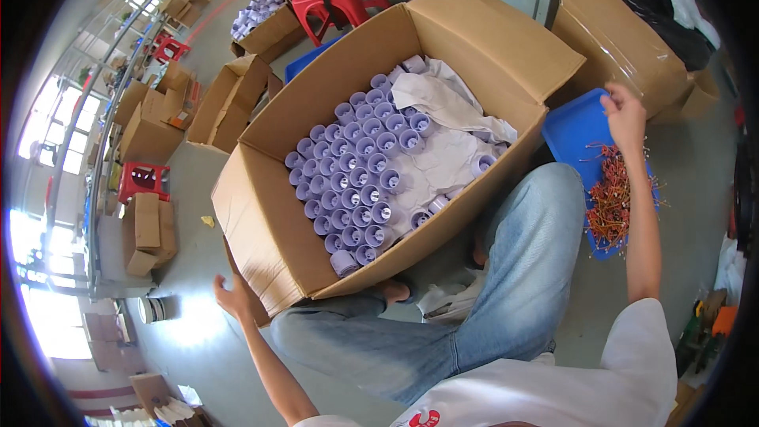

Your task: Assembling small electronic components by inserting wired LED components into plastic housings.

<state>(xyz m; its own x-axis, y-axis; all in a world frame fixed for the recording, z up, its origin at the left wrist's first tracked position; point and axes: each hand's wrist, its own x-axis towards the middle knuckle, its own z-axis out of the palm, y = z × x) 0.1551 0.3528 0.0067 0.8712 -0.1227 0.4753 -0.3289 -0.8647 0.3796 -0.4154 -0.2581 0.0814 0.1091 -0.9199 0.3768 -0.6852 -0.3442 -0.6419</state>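
Observation:
My left hand [232, 298] is beside the near left side of a large open cardboard box [273, 229], by its lower flap, with thumb and fingers apart and nothing visible in it. Inside the box, rows of lilac plastic cups [356, 178] stand with their mouths up, next to crumpled white paper [435, 162]. On the right, my right hand [626, 120] is over the far corner of a blue tray [571, 128], its fingers curled together. What they hold, if anything, cannot be made out. A tangled heap of red wired parts [610, 205] lies in the tray under my forearm.
My bent knees in jeans [538, 229] press near the box's front. Behind it stand a red stool [336, 1] and a carton of lilac parts [265, 22]. A taped carton with a black bag [632, 28] is at the far right. More empty cartons [225, 103] stand left.

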